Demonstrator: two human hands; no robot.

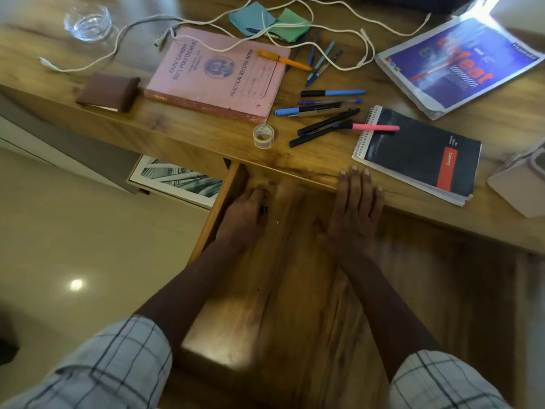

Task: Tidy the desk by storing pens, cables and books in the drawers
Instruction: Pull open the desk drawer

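My left hand [246, 211] curls its fingers into the gap under the desk top, at the top of the wooden drawer front [283, 276]. My right hand [354, 208] lies flat with straight fingers over the desk's front edge [295, 172]. Several pens [324, 113] lie scattered mid-desk, among them a pink pen [376, 127] and an orange pen [284, 61]. White cables [295, 25] loop across the back. A pink record book [218, 75], a black spiral notebook [418, 154] and a blue book [460, 63] lie on the desk.
A tape roll [264, 136] stands near the front edge. A brown wallet-like case [109, 91] and a glass bowl [88, 22] are at the left, green cloths [265, 20] at the back, a white object [522, 178] at the right. A framed picture [177, 178] lies on the floor.
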